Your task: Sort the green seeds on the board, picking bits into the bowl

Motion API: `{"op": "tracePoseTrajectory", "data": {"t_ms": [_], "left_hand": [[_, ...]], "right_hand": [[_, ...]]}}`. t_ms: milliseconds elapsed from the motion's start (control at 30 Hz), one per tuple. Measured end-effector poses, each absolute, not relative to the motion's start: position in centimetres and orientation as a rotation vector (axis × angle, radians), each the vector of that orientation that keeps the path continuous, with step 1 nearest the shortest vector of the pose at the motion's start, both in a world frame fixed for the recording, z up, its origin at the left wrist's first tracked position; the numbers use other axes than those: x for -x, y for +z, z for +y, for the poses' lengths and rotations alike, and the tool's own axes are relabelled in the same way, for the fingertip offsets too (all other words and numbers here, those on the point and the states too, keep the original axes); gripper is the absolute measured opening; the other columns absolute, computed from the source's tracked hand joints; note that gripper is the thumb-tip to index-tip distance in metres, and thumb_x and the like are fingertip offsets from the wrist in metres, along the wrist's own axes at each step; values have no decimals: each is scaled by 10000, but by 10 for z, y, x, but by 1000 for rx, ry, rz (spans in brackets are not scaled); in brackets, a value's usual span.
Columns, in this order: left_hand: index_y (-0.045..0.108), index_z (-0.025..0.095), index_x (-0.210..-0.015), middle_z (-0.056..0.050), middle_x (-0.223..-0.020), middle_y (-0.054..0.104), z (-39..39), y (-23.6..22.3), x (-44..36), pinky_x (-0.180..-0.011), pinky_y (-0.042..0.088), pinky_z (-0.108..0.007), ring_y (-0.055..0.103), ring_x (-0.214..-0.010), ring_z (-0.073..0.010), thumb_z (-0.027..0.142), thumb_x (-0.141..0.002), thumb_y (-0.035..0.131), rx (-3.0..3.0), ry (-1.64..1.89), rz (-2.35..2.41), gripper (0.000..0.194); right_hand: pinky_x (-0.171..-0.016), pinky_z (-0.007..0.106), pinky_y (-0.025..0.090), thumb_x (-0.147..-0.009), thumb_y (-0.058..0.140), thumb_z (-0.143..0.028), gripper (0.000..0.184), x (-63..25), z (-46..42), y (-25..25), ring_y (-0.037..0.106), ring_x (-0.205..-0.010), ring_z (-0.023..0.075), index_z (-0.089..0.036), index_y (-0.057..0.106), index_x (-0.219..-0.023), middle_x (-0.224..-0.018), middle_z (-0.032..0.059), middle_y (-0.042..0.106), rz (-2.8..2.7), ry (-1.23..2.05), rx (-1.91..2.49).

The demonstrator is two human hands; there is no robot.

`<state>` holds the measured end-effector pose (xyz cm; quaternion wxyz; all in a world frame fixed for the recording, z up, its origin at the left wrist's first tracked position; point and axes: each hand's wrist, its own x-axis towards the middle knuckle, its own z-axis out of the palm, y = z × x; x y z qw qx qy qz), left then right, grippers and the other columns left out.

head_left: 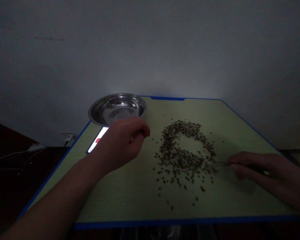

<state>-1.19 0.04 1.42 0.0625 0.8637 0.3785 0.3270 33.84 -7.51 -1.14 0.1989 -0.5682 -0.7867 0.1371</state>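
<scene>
Small dark grains [183, 151] lie scattered in a loose pile on a pale green table [130, 193] with a blue edge. My left hand [122, 143] hovers left of the pile with its fingers curled and pinched together, a ring on one finger; what it holds, if anything, is too small to see. My right hand [260, 170] rests on the table at the right, fingers closed around a thin metal tool [221, 164] whose tip touches the pile's right edge. A steel bowl [117, 108] stands at the table's far left corner, just beyond my left hand.
A phone [97, 140] with a lit screen lies by the bowl, partly hidden behind my left hand. A grey wall rises behind the table. White cables [27, 150] lie on the dark floor to the left.
</scene>
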Motion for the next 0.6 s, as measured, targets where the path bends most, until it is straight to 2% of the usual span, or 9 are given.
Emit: {"op": "tracePoseTrajectory", "data": {"t_ms": [200, 400, 600], "left_hand": [[601, 166, -717, 19, -666, 626, 0, 15, 12, -587, 397, -215, 537, -591, -88, 43, -723, 437, -2615, 981, 1135, 204], [600, 171, -725, 11, -673, 633, 1, 13, 13, -597, 397, -224, 552, -610, -98, 39, -723, 436, -2601, 962, 1130, 210], [603, 168, -728, 12, -668, 630, 2, 13, 14, -587, 393, -224, 551, -610, -100, 44, -724, 435, -2613, 951, 1135, 209]], "right_hand": [[-563, 269, 570, -862, 516, -431, 291, -337, -80, -8, 717, -723, 242, -291, 742, -743, -758, 46, 753, -2191, 469, 1651], [-572, 305, 584, -886, 491, -416, 288, -325, -91, -7, 718, -757, 265, -327, 736, -765, -862, 39, 769, -2236, 487, 1646], [-567, 282, 577, -910, 483, -417, 296, -321, -88, -12, 714, -716, 228, -296, 730, -802, -827, 22, 765, -2285, 577, 1591]]}}
